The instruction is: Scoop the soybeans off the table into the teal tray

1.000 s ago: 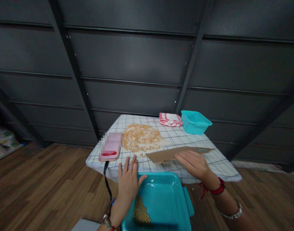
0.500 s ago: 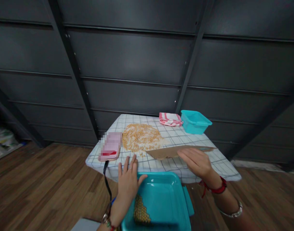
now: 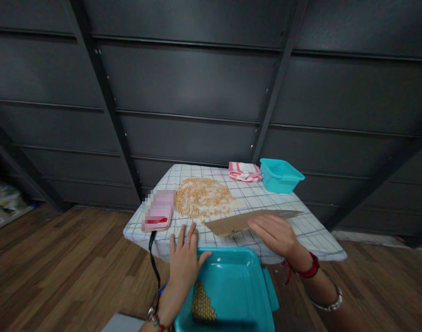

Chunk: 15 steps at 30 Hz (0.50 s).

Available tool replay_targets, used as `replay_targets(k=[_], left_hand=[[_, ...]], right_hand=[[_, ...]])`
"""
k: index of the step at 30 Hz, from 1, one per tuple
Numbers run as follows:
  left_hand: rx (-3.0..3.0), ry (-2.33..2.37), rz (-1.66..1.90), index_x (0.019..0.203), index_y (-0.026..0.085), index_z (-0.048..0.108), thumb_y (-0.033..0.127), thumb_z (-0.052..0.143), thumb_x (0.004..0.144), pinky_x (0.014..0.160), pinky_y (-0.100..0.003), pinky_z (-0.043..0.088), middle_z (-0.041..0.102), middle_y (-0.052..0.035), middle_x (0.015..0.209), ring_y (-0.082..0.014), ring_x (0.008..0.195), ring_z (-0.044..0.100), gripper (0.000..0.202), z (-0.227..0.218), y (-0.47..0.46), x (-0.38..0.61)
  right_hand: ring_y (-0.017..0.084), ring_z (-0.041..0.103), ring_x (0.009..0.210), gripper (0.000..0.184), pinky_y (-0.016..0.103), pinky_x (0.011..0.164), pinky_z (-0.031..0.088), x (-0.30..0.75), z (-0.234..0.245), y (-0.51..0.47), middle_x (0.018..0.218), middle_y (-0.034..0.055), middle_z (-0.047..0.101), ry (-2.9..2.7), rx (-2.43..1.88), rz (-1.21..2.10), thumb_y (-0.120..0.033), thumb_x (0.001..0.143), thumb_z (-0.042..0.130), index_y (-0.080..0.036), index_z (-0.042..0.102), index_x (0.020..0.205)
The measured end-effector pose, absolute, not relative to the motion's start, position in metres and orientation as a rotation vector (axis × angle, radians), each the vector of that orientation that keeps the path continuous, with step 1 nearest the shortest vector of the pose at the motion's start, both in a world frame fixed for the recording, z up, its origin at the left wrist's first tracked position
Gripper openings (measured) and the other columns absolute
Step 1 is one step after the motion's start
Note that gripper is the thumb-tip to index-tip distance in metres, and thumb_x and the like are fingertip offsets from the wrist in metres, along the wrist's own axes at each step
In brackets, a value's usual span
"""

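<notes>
My right hand grips a flat strip of brown cardboard, its long lower edge close to the checked tablecloth. Just beyond the strip's left end lies a wide patch of small round yellow beads or beans, mixed with a pale powder or fine grains. My left hand rests with fingers spread at the table's front edge, thumb by the rim of a teal tub. That tub sits below the table edge, with more of the round yellow pieces gathered in its left side.
A pink phone-like case, partly pixelated, lies left of the patch with a black strap hanging down. At the back right are a folded pink-and-white striped cloth and a smaller turquoise basket. A dark panelled wall stands behind.
My right hand and the cardboard have moved slightly left and toward me. The left hand stays where it was, and the patch looks much the same.
</notes>
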<state>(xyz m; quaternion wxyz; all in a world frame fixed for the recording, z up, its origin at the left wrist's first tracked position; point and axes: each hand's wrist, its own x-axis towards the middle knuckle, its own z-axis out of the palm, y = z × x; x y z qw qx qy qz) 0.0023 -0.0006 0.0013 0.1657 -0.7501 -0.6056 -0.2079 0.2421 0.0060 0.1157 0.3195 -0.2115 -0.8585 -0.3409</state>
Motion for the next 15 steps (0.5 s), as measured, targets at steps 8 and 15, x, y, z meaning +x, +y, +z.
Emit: replay_targets(k=[8, 15], left_hand=[[-2.132, -1.742, -0.572, 0.114, 0.017, 0.052, 0.061, 0.032, 0.075, 0.096, -0.053, 0.026, 0.044, -0.0097, 0.13, -0.0317, 0.119, 0.037, 0.062, 0.0005, 0.0006, 0.0024], [-2.148, -1.747, -0.552, 0.114, 0.017, 0.051, 0.061, 0.033, 0.075, 0.095, -0.054, 0.029, 0.044, -0.0096, 0.13, -0.0316, 0.12, 0.037, 0.062, 0.0008, -0.0006, 0.0019]], right_hand=[[0.014, 0.06, 0.075, 0.022, 0.027, 0.066, 0.048, 0.2513, 0.1109, 0.0024, 0.08, 0.0061, 0.067, -2.298, -0.566, -0.898, -0.006, 0.083, 0.038, -0.012, 0.056, 0.092], [0.014, 0.061, 0.076, 0.02, 0.027, 0.065, 0.048, 0.2487, 0.1137, 0.0057, 0.079, 0.0066, 0.067, -2.26, -0.56, -0.93, -0.006, 0.083, 0.04, -0.012, 0.056, 0.092]])
